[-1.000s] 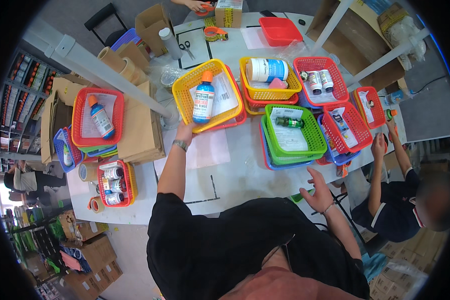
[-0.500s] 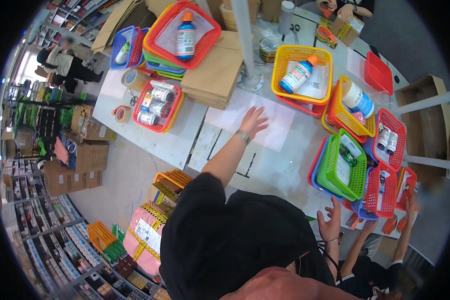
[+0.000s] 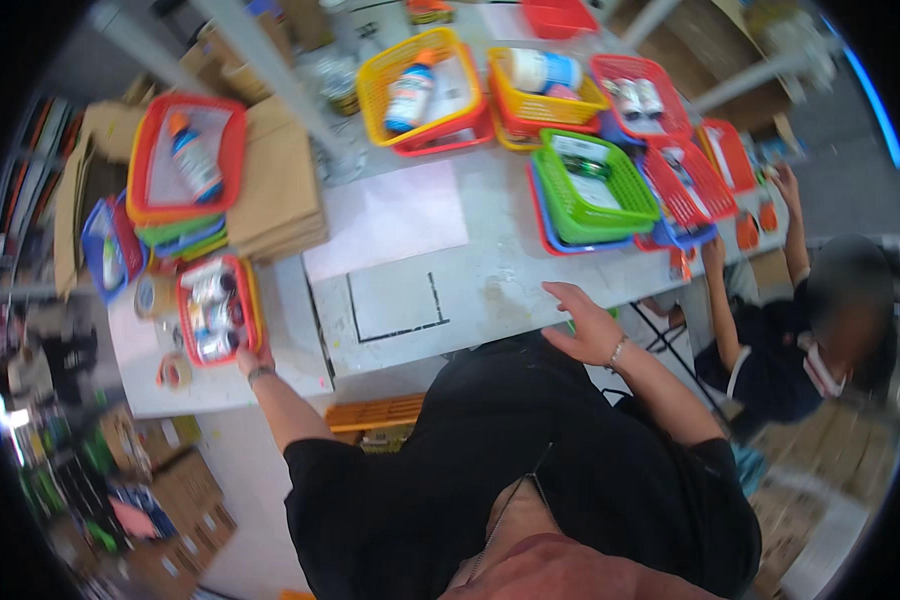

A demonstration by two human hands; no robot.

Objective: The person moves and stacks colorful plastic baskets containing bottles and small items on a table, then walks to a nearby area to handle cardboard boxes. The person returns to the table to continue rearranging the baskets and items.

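Observation:
My left hand (image 3: 257, 358) is at the near right corner of a red basket (image 3: 247, 290), its fingers closing on the rim and partly hidden. Several white bottles (image 3: 213, 318) with dark caps lie in this basket, which is nested in a yellow one. Beyond the table's front edge, close to my body, my right hand (image 3: 585, 328) is held open with fingers apart and nothing in it. Nearest to it on the table is a green basket (image 3: 610, 205) with a small green bottle (image 3: 585, 166) and a paper inside, stacked on other baskets.
Flat cardboard (image 3: 275, 180) is piled beside a stack topped by a red basket (image 3: 232, 160) holding a blue bottle (image 3: 196, 160). A yellow basket (image 3: 370, 100) with another blue bottle stands at the back. A tape roll (image 3: 175, 371) lies at left. Another person (image 3: 780, 350) works at right.
My left hand has gone from above the middle of the table to the red basket at left. My right hand has come forward beside the table edge. The view has swung round.

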